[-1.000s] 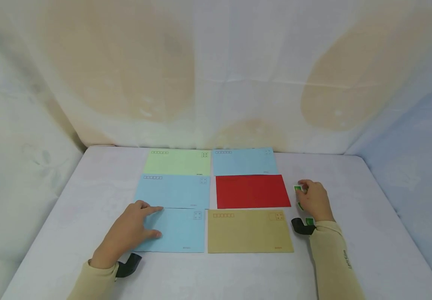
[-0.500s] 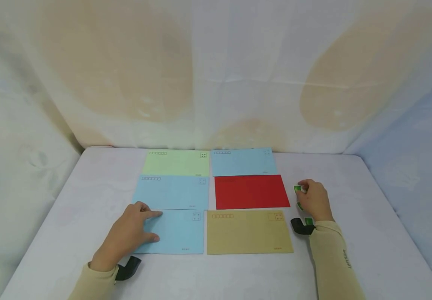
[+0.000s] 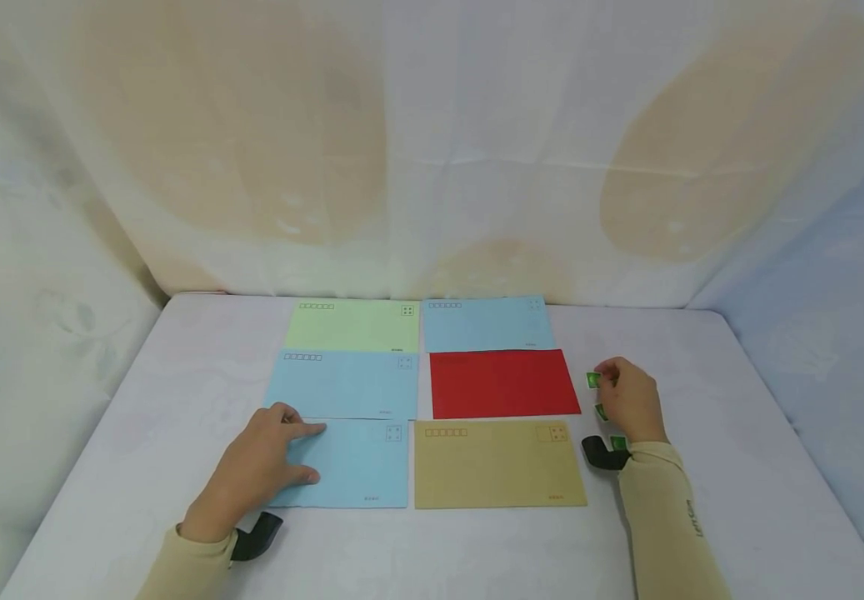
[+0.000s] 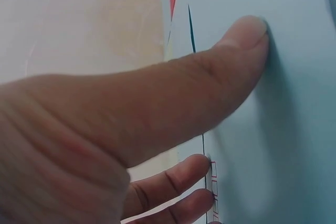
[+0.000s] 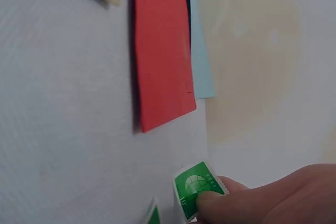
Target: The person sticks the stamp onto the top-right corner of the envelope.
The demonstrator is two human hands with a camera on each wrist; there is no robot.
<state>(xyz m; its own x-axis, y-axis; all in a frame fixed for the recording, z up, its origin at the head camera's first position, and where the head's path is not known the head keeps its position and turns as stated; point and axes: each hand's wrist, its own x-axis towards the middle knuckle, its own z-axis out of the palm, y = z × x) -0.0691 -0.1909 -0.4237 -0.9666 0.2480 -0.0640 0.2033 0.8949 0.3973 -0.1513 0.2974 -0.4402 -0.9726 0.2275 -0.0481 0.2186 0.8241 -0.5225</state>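
My left hand [image 3: 255, 462] rests on the front left blue envelope [image 3: 360, 462], with index finger and thumb spread apart over the paper. In the left wrist view the thumb [image 4: 244, 40] lies across the envelope and other fingertips sit along its edge by the printed postcode boxes. At the right, my right hand [image 3: 632, 402] pinches a green postage stamp [image 5: 197, 184] with white perforated edges; the thumb covers one corner. Two more green stamps [image 3: 618, 442] lie close under and beside that hand, partly hidden by it.
A green envelope [image 3: 354, 325] and another blue envelope [image 3: 345, 383] lie behind on the left. The right column has a blue envelope [image 3: 487, 325], a red envelope [image 3: 505, 383] and a tan envelope [image 3: 499, 467]. Fabric walls enclose the table [image 3: 432, 558] at the back and sides.
The stamp in my right fingers has tilted slightly, with the fingertips now at its right side. My left hand shifted a little toward me early on, then stayed still.
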